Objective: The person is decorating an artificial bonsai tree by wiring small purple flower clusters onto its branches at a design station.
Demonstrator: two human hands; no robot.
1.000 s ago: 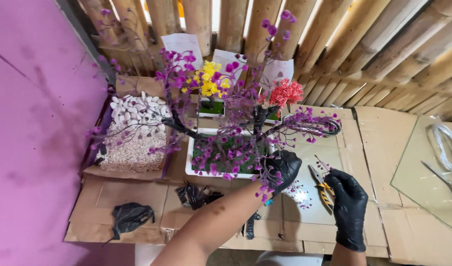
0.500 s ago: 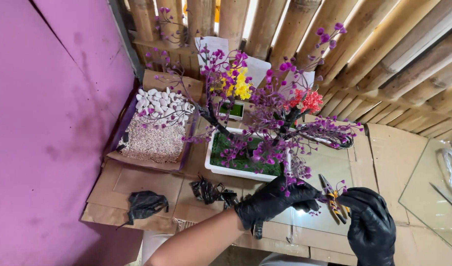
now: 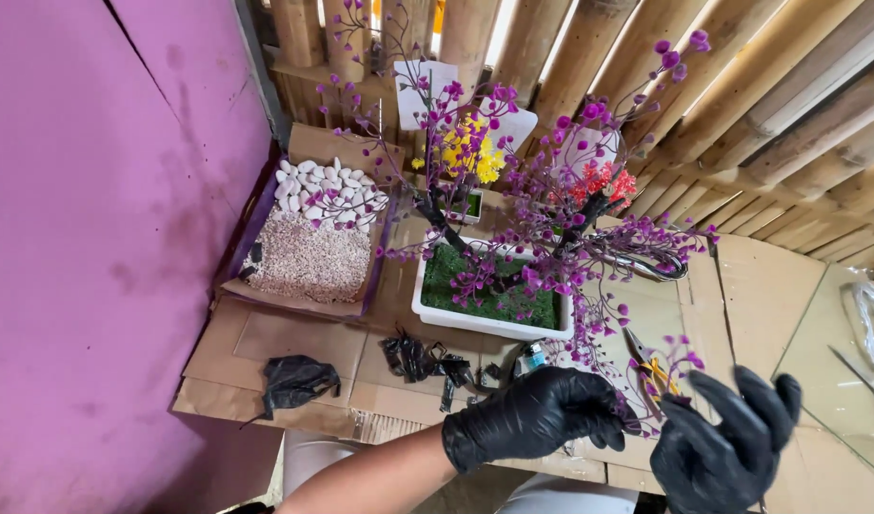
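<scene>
Fingers of the gloved left hand (image 3: 537, 417) pinch a thin beaded purple branch (image 3: 637, 400); right hand (image 3: 727, 447) fingers spread wide.

**Around the cardboard-covered worktop**

A shallow cardboard tray (image 3: 361, 306) holds white pebbles (image 3: 315, 186) and fine beige gravel (image 3: 307, 264). A crumpled black plastic bag (image 3: 294, 381) lies near the front edge. Behind stand a bamboo-pole wall (image 3: 789, 86) and a yellow artificial flower cluster (image 3: 470, 157); a pink wall (image 3: 85, 238) rises beside them.

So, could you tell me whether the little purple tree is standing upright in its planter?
Upright: the purple tree rises from the moss-filled white planter.
</scene>
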